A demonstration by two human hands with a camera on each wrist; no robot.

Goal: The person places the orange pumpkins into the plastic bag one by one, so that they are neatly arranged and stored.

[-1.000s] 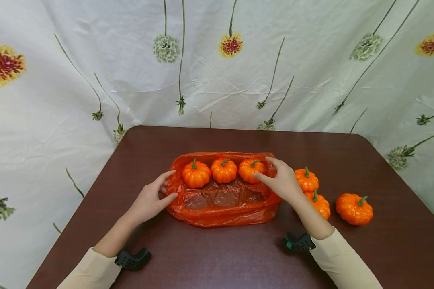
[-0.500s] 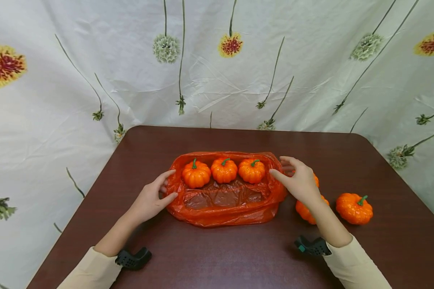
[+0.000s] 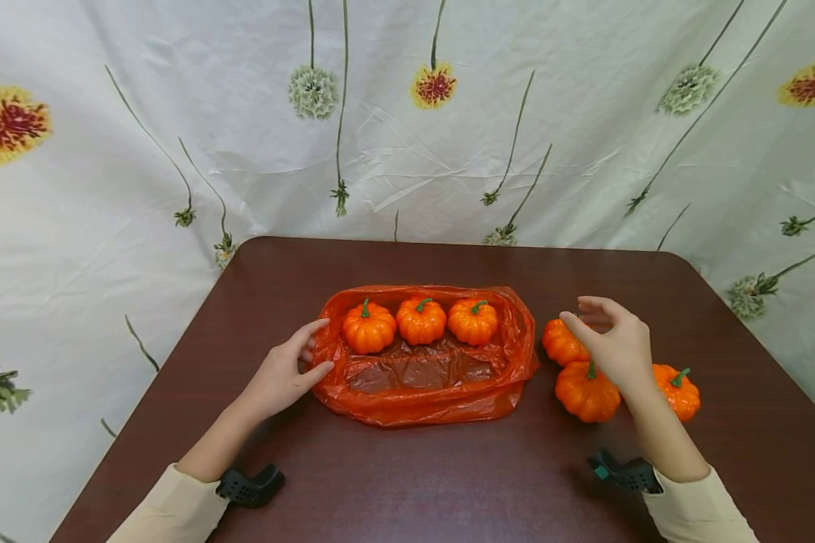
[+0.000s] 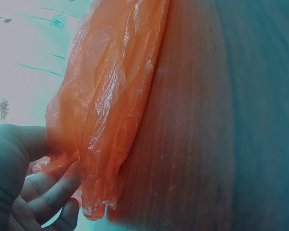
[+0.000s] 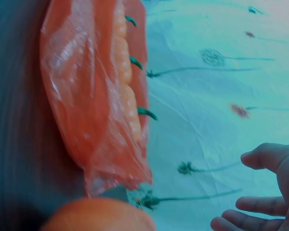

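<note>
A red-orange plastic bag (image 3: 421, 407) lies on the table with its mouth spread wide. Three small orange pumpkins with green stems sit in a row inside, including a left pumpkin (image 3: 369, 329) and a middle pumpkin (image 3: 421, 323). My left hand (image 3: 287, 375) holds the bag's left end, its thumb passing behind the plastic in the left wrist view. To the right of the bag, my right hand (image 3: 618, 348) hovers with parted, bent fingers and nothing in them. Its fingers overlap a back pumpkin (image 3: 561, 343); a front pumpkin (image 3: 586, 394) shows just below the hand.
Another pumpkin (image 3: 679, 392) sits farther right, partly hidden by the right wrist. A dark brown table (image 3: 407, 483) bears everything. Behind it hangs a white cloth (image 3: 394, 151) printed with flowers. Each wrist wears a black camera mount.
My right hand has drawn away from the bag's right end and moved right, over the loose pumpkins. The left hand and the pumpkins in the bag have stayed put.
</note>
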